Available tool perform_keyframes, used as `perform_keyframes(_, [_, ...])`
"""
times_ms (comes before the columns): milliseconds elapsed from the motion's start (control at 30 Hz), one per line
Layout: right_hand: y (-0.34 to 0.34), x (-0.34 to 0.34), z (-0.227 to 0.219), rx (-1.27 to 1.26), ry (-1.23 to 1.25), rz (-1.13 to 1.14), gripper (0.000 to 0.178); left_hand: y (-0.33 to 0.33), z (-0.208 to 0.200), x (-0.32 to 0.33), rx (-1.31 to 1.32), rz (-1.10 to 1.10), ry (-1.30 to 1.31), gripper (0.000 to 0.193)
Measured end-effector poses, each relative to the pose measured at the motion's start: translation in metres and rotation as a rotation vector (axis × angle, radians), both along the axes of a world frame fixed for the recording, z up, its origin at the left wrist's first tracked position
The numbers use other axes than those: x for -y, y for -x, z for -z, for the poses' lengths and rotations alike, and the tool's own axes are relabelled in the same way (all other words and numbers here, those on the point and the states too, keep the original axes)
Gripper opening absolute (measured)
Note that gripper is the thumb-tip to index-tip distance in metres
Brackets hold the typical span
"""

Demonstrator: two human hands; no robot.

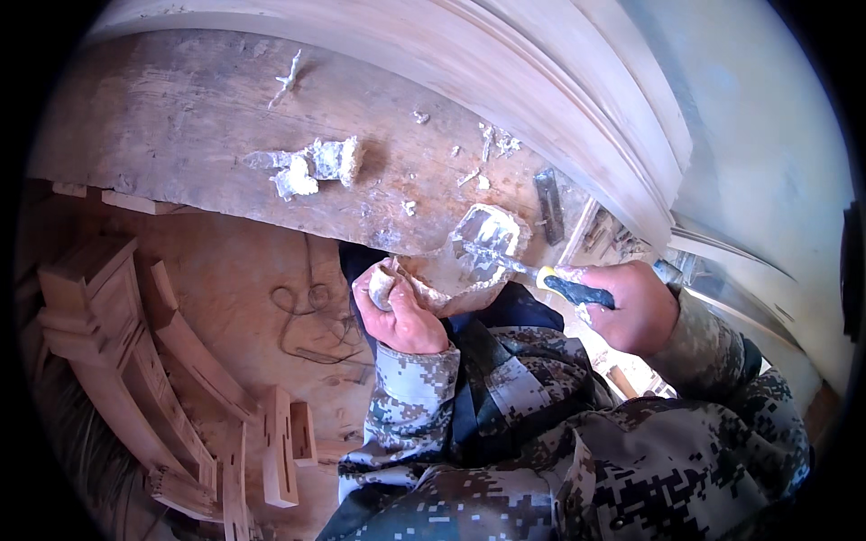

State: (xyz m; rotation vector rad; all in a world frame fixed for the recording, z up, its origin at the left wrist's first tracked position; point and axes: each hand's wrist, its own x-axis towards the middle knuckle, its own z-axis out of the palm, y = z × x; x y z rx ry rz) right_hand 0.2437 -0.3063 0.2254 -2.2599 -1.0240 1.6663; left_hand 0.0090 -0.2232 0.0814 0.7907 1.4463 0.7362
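Observation:
My left hand [408,317] is closed around the near left end of a cut-open container [433,272], which is crusted with white residue. The container lies tilted at the bench's near edge, its opening facing away from me. In my right hand [636,308] is a scraper [577,289] with a yellow and black handle, my fingers wrapped round it. Its metal shaft points left into the container, and the tip rests among the white residue. White smears mark my right fingers. Further back on the bench lies a white-caked lump [316,166].
The worn wooden bench [180,108] carries white scraps [287,79] and a dark flat block [548,206]. Long curved wooden mouldings [577,99] run along the back right. Wooden frame pieces [117,352] and a loose cord [311,316] lie below at left.

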Motion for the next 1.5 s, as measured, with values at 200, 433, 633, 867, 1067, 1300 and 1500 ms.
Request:
perform_keyframes(200, [0.009,-0.017,0.014,0.035,0.151,-0.050,0.037,-0.017,-0.010,0.002,0.075,-0.016,-0.062,0.021])
perform_keyframes(433, [0.043,0.015,0.011,-0.065,0.156,0.349,0.031,-0.015,-0.001,-0.006,0.032,-0.062,0.020,0.017])
perform_keyframes(633, [0.068,0.014,0.013,-0.033,0.059,0.596,0.038,0.001,0.021,-0.014,-0.037,-0.125,0.120,0.021])
perform_keyframes(867, [0.044,-0.008,0.025,0.032,0.028,0.435,0.041,0.021,0.045,-0.014,-0.023,-0.239,0.245,0.024])
perform_keyframes(1067, [0.047,-0.026,0.001,0.173,-0.018,0.086,0.043,0.009,0.033,-0.025,-0.005,-0.159,0.219,0.020])
perform_keyframes(1300, [0.043,-0.007,0.021,0.039,-0.021,0.376,0.045,-0.003,0.018,-0.028,0.024,-0.093,0.154,0.014])
perform_keyframes(1500, [0.035,0.017,-0.011,0.116,0.062,0.604,0.045,-0.015,-0.027,-0.046,0.167,-0.050,0.101,0.014])
